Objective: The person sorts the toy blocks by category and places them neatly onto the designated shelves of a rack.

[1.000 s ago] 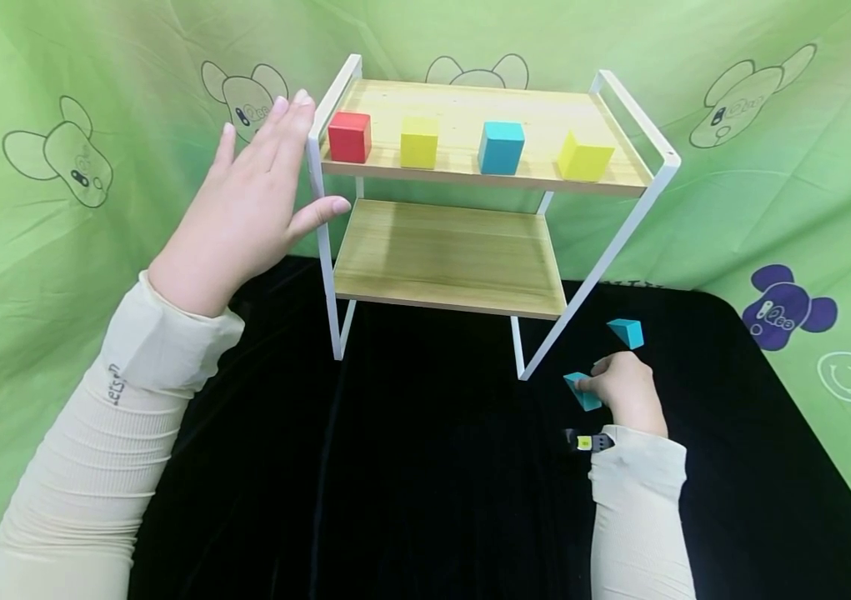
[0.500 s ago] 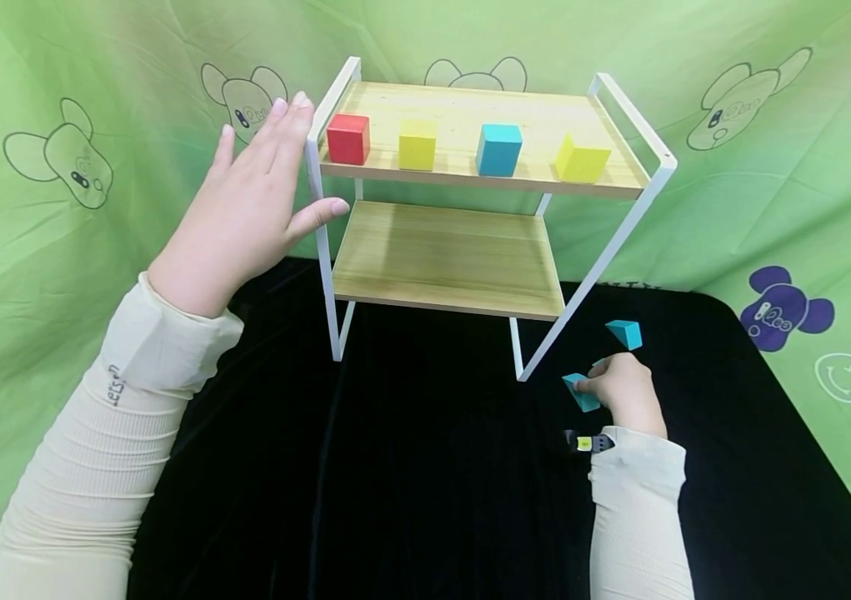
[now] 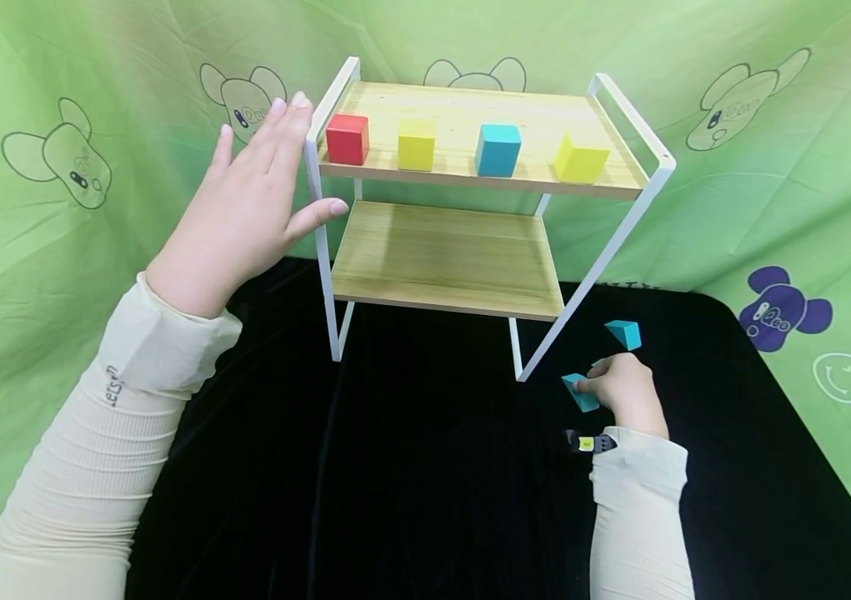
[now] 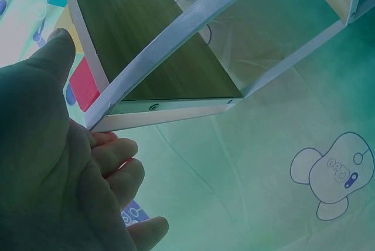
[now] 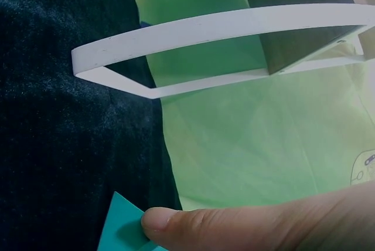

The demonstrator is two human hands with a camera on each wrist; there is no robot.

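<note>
Teal wedge pinched by right hand near cloth's right edge; left hand flat, spread against rack. Shallow pinch could slip.

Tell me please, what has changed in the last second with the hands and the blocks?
Almost nothing visibly changed. The right hand still holds the teal block on the black cloth, and the left hand stays flat against the white frame of the shelf. The four blocks on the top shelf and the second teal block lie where they were.
</note>
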